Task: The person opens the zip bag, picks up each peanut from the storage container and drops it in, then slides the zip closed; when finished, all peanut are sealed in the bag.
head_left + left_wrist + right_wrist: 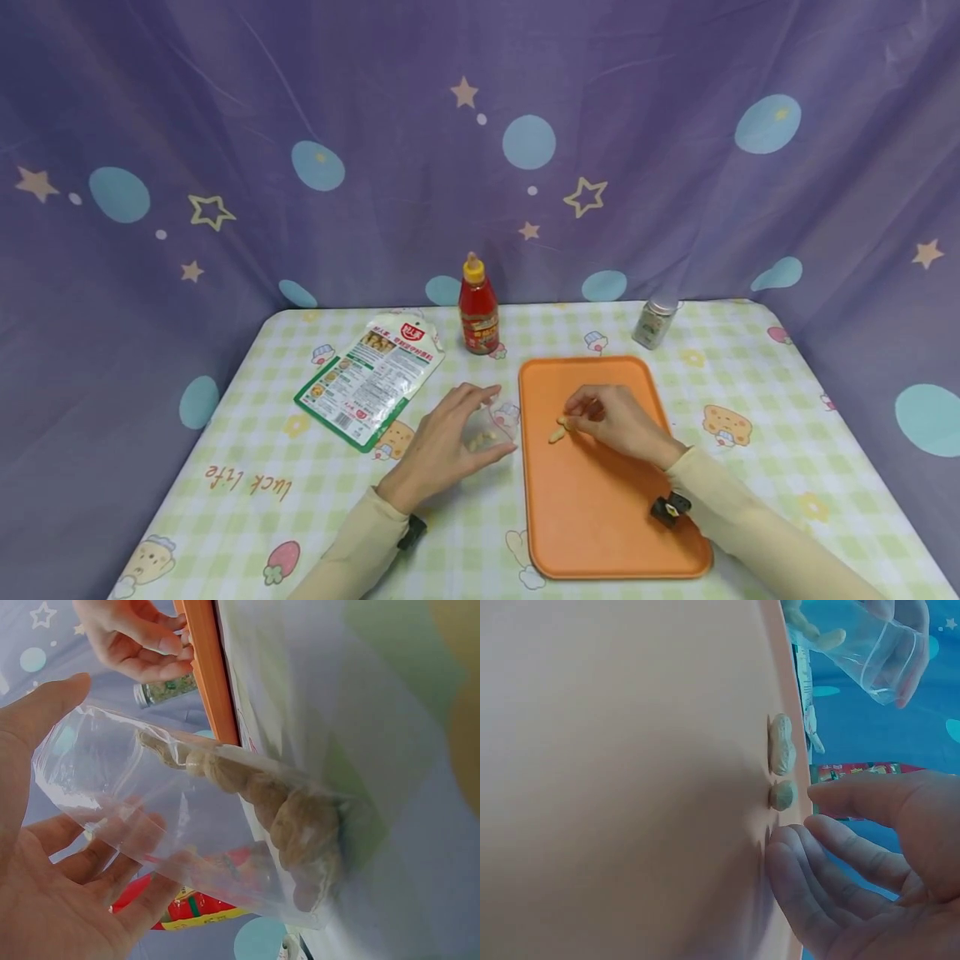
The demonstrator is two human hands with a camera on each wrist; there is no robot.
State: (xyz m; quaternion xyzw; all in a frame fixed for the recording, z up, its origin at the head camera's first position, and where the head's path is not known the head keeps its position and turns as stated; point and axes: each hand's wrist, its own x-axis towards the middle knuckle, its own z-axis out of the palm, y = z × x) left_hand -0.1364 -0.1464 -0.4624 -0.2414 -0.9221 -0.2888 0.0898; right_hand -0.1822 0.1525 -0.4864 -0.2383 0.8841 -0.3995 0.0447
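My left hand (442,446) curls round a clear plastic container (180,802) that stands on the cloth left of the orange tray (592,517). Several unshelled peanuts (300,832) lie at its bottom. Over the tray, my right hand (618,421) is lowered with its thumb and fingers apart, nothing seen between them. Two peanuts lie on the tray beside those fingertips: a longer one (782,746) and, nearer the fingers, one seen as a rounder shape (784,795).
Behind the hands stands a red sauce bottle (480,312) with a yellow cap. A white and green seasoning packet (375,379) lies at the left. Beyond the tray's far right corner is a small spice jar (655,323). A purple curtain (405,217) hangs behind the table.
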